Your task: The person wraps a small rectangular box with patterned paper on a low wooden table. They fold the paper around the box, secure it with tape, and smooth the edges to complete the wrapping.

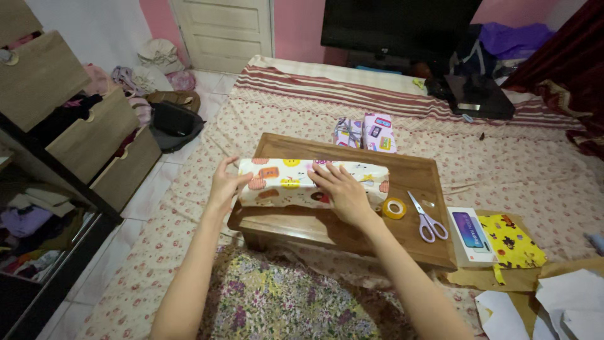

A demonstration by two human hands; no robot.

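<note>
A long box wrapped in cream paper with cartoon prints (286, 182) lies across a low wooden table (352, 230). My left hand (224, 184) grips its left end, fingers curled over the paper fold. Flat on top of the box near its right half rests my right hand (340, 192), pressing the paper down. A roll of yellow tape (394, 208) and pink-handled scissors (428, 220) lie on the table just right of that hand.
Two small wrapped parcels (365, 133) sit behind the table on the patterned bed sheet. A white phone box (470, 233), yellow printed paper (511, 242) and brown and white paper scraps (566, 296) lie at right. Open drawers with clothes (88, 135) stand at left. A dark screen (396, 25) is at the back.
</note>
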